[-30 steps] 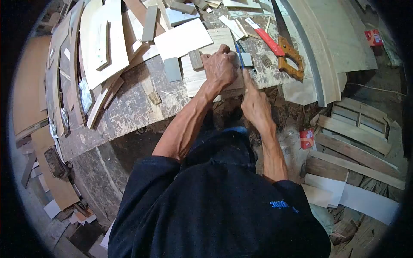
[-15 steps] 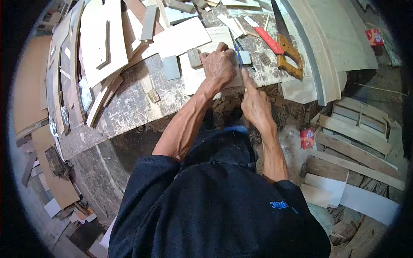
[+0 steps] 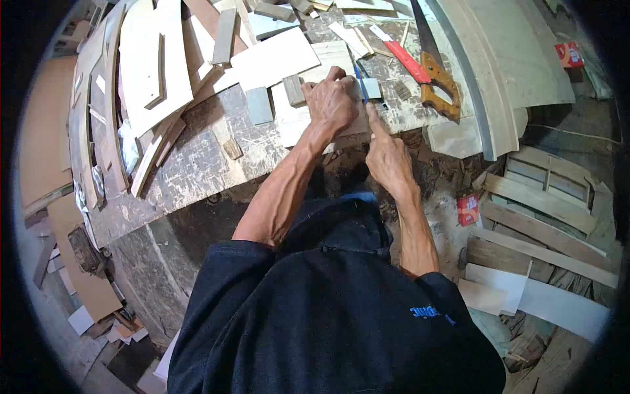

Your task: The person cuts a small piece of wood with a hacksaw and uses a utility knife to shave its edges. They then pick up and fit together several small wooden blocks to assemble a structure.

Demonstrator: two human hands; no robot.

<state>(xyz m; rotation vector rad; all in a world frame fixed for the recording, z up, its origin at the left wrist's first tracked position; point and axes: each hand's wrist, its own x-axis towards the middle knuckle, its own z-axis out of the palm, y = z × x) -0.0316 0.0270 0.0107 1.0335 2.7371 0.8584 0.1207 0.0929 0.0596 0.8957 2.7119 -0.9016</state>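
My left hand rests with curled fingers on a pale thin wooden board at the bench's front edge; whatever lies under its fingers is hidden. My right hand is closed round the near end of a slim blue blade-like tool, the index finger stretched along it. The tool runs beside the board's right side. Just right of it lies a small light-grey block. To the left of my left hand are a brown wood block and a grey-blue rectangular block.
A handsaw with a wooden handle and a red-handled tool lie to the right. Long curved panels border the bench's right side. Boards and offcuts cover its left. Wooden frames lean on the floor at right.
The hands stay almost in place; the right hand and blue tool have shifted very slightly. The whole view has moved a little, and nothing has been let go.
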